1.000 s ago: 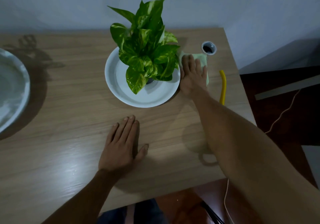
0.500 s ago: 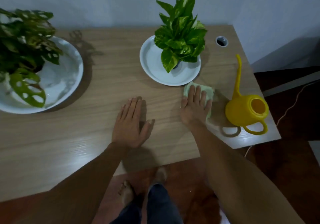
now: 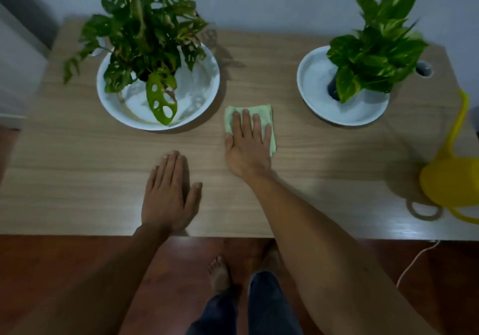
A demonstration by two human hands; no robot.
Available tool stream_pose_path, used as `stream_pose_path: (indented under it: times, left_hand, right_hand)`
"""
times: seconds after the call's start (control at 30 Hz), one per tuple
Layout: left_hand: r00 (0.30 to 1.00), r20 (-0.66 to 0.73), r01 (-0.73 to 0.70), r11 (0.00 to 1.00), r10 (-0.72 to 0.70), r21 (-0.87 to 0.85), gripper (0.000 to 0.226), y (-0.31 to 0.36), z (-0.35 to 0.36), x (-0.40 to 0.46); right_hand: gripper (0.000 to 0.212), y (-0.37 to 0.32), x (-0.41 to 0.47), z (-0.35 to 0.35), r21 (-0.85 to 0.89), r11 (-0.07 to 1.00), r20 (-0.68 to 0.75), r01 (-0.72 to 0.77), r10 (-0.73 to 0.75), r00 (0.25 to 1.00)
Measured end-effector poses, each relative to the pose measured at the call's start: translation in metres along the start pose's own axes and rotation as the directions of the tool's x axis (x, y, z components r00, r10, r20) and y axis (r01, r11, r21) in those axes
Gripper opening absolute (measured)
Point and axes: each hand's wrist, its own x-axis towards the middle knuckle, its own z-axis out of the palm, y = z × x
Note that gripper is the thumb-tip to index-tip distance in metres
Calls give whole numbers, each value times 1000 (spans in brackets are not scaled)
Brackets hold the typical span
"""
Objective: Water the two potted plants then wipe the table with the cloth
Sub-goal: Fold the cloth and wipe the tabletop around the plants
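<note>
Left hand (image 3: 169, 192) flat on the table (image 3: 77, 179) near the front edge, fingers straight, holding nothing. Just beyond, right hand (image 3: 247, 144) pressing the green cloth (image 3: 259, 110) down, fingers spread. Yellow watering can (image 3: 451, 182) parked at right. Farther back, holey-leaved plant (image 3: 145, 39) left, variegated plant (image 3: 375, 44) right, each in a white dish. Watering apparently done; wiping under way, most of the top to go. No readable writing anywhere.

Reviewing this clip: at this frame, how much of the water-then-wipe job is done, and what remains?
Watering looks finished: the yellow watering can stands set down at the table's right edge, away from both plants. Wiping is in hand: the right hand presses the green cloth flat on the table between the two white dishes, while the left hand rests flat nearby. How much tabletop remains unwiped cannot be told.
</note>
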Motion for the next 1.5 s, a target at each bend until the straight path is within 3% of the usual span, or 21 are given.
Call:
stream_pose_path:
  times: [0.1,0.17,0.23,0.3,0.4,0.47,0.57,0.9,1.03,1.3,1.5]
  left_hand:
    - [998,-20,59,998,-59,1,75,-14,-1,-6]
    - [996,-23,90,996,-91,-14,76,-17,-1,-7]
    - [994,-25,109,994,-110,-33,78,-18,-2,-7]
    - [993,-25,117,993,-118,-33,78,-19,-1,-7]
    - [992,-37,119,992,-120,-32,77,-22,3,-7]
    - [991,-58,121,992,-122,-23,76,-23,4,-7]
    - [990,-52,130,991,-130,-16,75,-22,3,-6]
    - [990,3,138,990,-138,-30,75,-19,-3,-5]
    - [954,-52,284,947,-295,-153,70,-35,-19,-10]
    - [905,-71,407,903,-419,-135,68,-143,-54,-14]
    - [924,-50,372,922,-379,-108,68,-224,-69,1]
  right_hand:
    - [62,-32,-8,8,-55,972,29,230,-229,973]
    - [61,-23,-20,8,-96,904,88,416,-409,908]
    - [60,5,-21,3,-96,864,116,494,-483,868]
    - [59,39,-3,-6,-119,893,95,434,-425,900]
    - [61,66,54,-22,-128,969,31,214,-211,977]
    - [62,60,90,-30,-97,991,24,96,-94,995]
    - [63,34,113,-32,-71,997,26,35,-33,999]
    - [62,-18,7,-1,-47,968,52,245,-243,969]
    - [63,-57,-32,16,-65,915,90,397,-391,916]
    - [63,-154,-41,46,-88,846,76,526,-521,850]
    - [63,-251,-40,70,-63,840,74,539,-534,842]
